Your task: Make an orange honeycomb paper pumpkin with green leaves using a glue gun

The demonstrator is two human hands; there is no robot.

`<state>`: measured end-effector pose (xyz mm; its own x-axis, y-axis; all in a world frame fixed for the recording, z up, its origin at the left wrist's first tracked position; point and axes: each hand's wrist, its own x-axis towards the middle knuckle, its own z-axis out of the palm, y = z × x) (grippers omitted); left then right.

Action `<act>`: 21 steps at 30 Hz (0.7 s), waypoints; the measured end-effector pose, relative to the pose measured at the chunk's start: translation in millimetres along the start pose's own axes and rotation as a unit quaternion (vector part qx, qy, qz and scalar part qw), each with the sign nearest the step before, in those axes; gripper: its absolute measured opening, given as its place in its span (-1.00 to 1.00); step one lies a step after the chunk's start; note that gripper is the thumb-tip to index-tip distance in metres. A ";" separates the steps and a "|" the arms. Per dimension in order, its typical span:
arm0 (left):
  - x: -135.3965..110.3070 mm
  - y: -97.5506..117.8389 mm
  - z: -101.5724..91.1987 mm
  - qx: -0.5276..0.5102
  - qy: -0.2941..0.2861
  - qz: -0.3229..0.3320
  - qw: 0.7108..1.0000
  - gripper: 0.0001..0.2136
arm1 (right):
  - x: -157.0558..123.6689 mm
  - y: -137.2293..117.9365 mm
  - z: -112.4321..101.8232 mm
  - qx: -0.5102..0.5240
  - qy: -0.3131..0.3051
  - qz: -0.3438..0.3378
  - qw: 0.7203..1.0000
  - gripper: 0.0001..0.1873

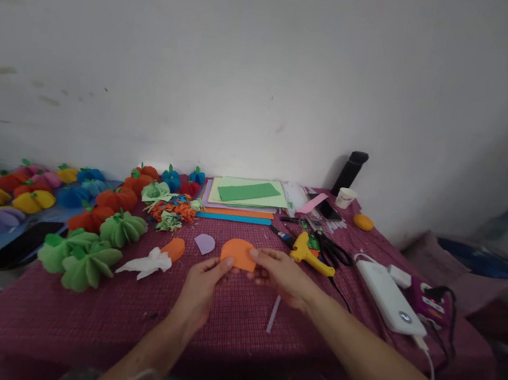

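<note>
Between my two hands, above the table, is an orange rounded cutout [238, 250] of paper or thin foam. My left hand [203, 285] pinches its lower left edge with the thumb on top. At its right edge, my right hand [280, 271] pinches it between thumb and fingers. A small lilac cutout [205, 244] lies just left of it. Farther left, another orange cutout [176, 248] is partly under a crumpled white tissue [153, 263]. A yellow hot glue gun [313, 255] rests beyond my right hand, and a thin pale strip [273, 314] lies below it.
Green segmented paper pumpkins [90, 264] and red ones [117, 198] crowd the left side. Coloured sheets [244, 192] are stacked at the back, near orange and green scraps [173, 211]. Black-handled scissors [334, 249], a white power bank [388, 298] and a purple power strip [431, 305] stand right.
</note>
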<state>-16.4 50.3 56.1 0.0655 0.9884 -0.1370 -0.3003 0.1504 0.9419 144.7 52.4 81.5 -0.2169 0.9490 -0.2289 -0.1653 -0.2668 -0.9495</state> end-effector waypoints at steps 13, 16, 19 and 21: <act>-0.2 11.7 -0.4 -0.001 -0.040 -0.029 0.999 -0.69 | -0.2 -2.3 -2.1 -0.066 -0.047 0.006 0.997 -0.63; -0.8 13.1 -1.1 0.019 -0.041 -0.018 0.999 -0.69 | 0.7 -1.5 -3.7 -0.054 -0.052 0.015 0.997 -0.65; -0.8 11.8 -0.6 0.036 -0.034 -0.009 0.999 -0.67 | 2.1 -1.0 -4.7 -0.057 -0.058 0.021 0.996 -0.68; 0.0 9.2 0.4 0.036 -0.027 0.002 0.999 -0.67 | 3.7 -0.8 -4.7 -0.078 -0.057 0.006 0.995 -0.69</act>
<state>-18.8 51.7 64.9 0.1157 0.9862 -0.1182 -0.2308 0.1425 0.9625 148.5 56.9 80.5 -0.3280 0.9178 -0.2238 -0.0124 -0.2410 -0.9704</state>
